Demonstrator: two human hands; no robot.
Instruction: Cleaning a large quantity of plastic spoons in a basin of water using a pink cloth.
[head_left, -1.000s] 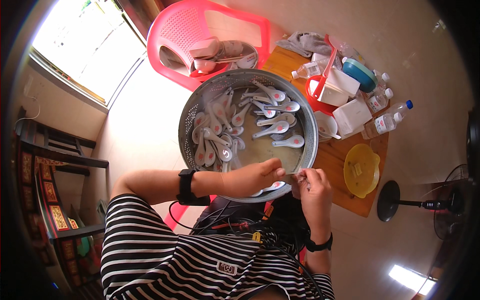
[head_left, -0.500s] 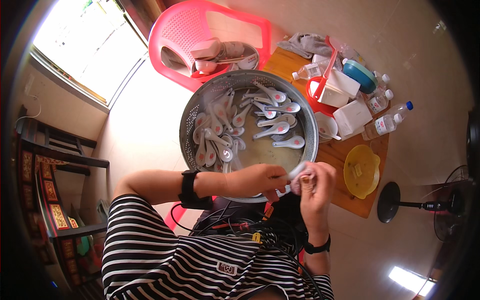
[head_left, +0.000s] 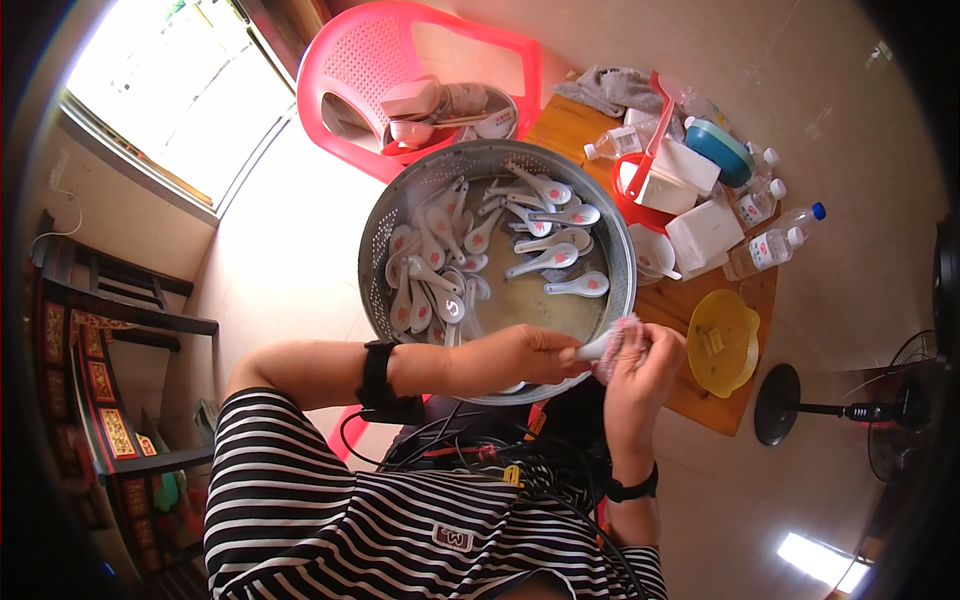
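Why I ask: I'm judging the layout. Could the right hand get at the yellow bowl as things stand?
Probably yes: the yellow bowl sits on the wooden table beyond the right hand, with nothing visible standing between them, though the hand holds a pinkish cloth.

Upper-left glare, dark curved corners.

The view comes from a wide fisheye camera on the person's head and looks steeply down, so the striped shirt (head_left: 330,490) fills the lower part, with the left hand (head_left: 525,354) and the right hand (head_left: 648,372) quite near. The round basin (head_left: 625,260) takes the centre, while the pink chair (head_left: 360,60) at the top and the black fan (head_left: 778,402) at the right are farther away. The view is upright, and straight edges bend toward its dark border.
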